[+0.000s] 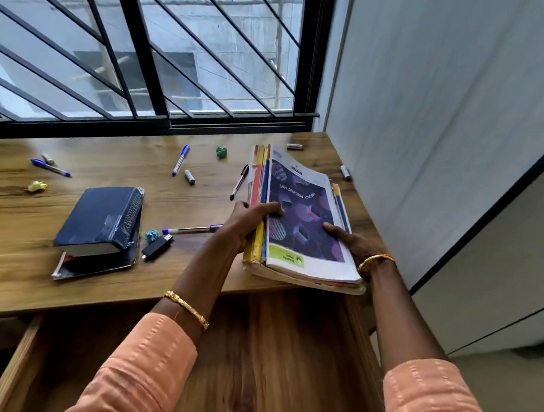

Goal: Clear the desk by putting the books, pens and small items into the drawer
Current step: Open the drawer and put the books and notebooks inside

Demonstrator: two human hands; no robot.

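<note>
Head view: both hands clamp book stack point(298, 220) at desk point(68, 292) edge.
Left hand point(247, 226) and right hand point(348, 239) curl around opposite sides; keep stack level, lower into open drawer point(255, 348).

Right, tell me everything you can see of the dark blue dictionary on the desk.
The dictionary is a thick hardback with a dark blue, glossy cover and pale lettering along its spine, which faces right. It lies flat and closed, pale page edges toward the viewer, on top of a thinner dark book on the wooden desk. Neither of the hands touches it. A crumpled teal scrap and a small black gadget lie just right of it.
</note>
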